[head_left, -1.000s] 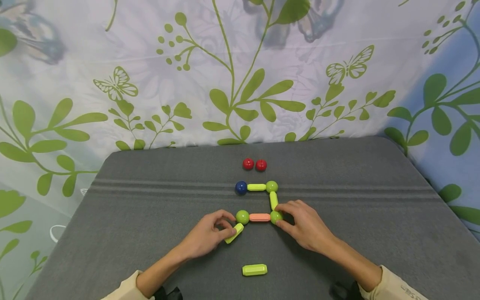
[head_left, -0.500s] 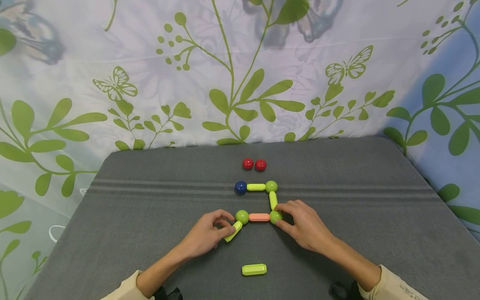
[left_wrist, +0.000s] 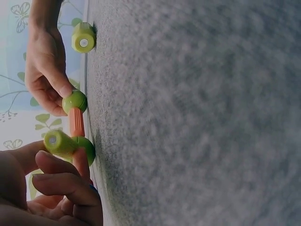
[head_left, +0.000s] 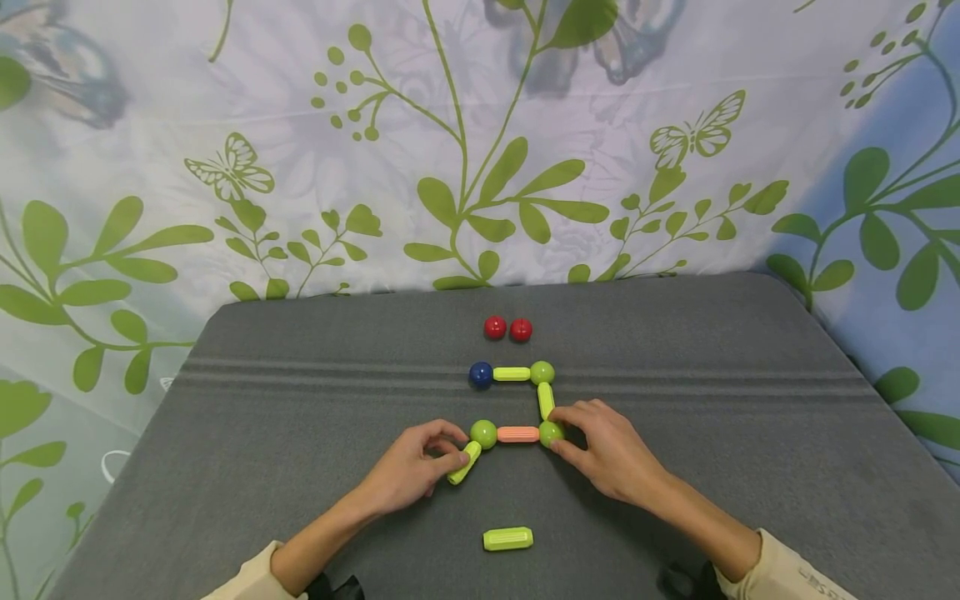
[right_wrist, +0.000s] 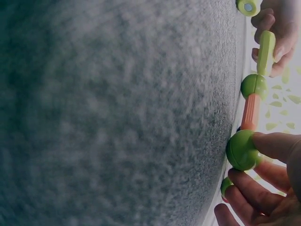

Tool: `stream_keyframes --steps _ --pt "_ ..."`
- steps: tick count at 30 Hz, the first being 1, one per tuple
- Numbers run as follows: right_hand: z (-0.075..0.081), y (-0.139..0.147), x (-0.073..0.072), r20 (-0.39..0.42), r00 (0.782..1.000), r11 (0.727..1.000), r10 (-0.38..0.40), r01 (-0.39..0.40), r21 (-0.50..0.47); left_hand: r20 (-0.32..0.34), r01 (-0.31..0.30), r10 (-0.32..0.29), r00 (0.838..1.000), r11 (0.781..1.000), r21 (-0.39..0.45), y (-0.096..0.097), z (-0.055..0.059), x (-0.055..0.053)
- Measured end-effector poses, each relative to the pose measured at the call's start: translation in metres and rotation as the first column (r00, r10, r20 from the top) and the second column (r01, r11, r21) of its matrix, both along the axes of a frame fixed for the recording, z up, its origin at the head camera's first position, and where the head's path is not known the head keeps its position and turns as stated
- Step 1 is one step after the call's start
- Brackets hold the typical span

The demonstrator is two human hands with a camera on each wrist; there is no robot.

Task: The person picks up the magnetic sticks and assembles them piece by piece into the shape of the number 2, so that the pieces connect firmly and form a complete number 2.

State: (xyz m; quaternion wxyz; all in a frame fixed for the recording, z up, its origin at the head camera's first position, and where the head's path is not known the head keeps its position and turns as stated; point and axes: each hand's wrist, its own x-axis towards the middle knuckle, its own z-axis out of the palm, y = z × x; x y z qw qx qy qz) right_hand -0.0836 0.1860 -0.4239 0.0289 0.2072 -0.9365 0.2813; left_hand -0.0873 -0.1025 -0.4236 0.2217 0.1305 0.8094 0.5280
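Note:
My left hand (head_left: pixel 412 462) pinches a yellow-green toy rod (head_left: pixel 463 465) between thumb and fingers. The rod slants, its upper end against a green ball (head_left: pixel 483 433). From that ball an orange ribbed rod (head_left: pixel 518 434) runs right to a second green ball (right_wrist: pixel 242 150), which my right hand (head_left: pixel 618 458) pinches with thumb and fingertips. A yellow-green rod (head_left: pixel 546 402) leads back from there to a third green ball (head_left: pixel 542 372), and another such rod (head_left: pixel 512 374) joins it to a dark blue ball (head_left: pixel 481 375). Fingers partly cover the second ball in the head view.
A loose yellow-green rod (head_left: pixel 507 538) lies on the grey cloth surface (head_left: pixel 300 375) nearer to me. Two red balls, a left one (head_left: pixel 495 327) and a right one (head_left: pixel 521 329), sit behind the chain. A leaf-patterned curtain (head_left: pixel 420 125) hangs at the back.
The left hand's rod has moved up against the left green ball from a slight gap, then turned a little steeper. My right hand stays on its ball.

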Motion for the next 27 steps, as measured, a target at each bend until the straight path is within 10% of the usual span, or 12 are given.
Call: stream_keyframes --steps 27 --pt "-0.001 -0.002 0.000 -0.003 1.000 1.000 -0.006 0.006 -0.002 0.060 0.035 -0.038 0.997 0.998 0.060 0.014 -0.003 0.003"
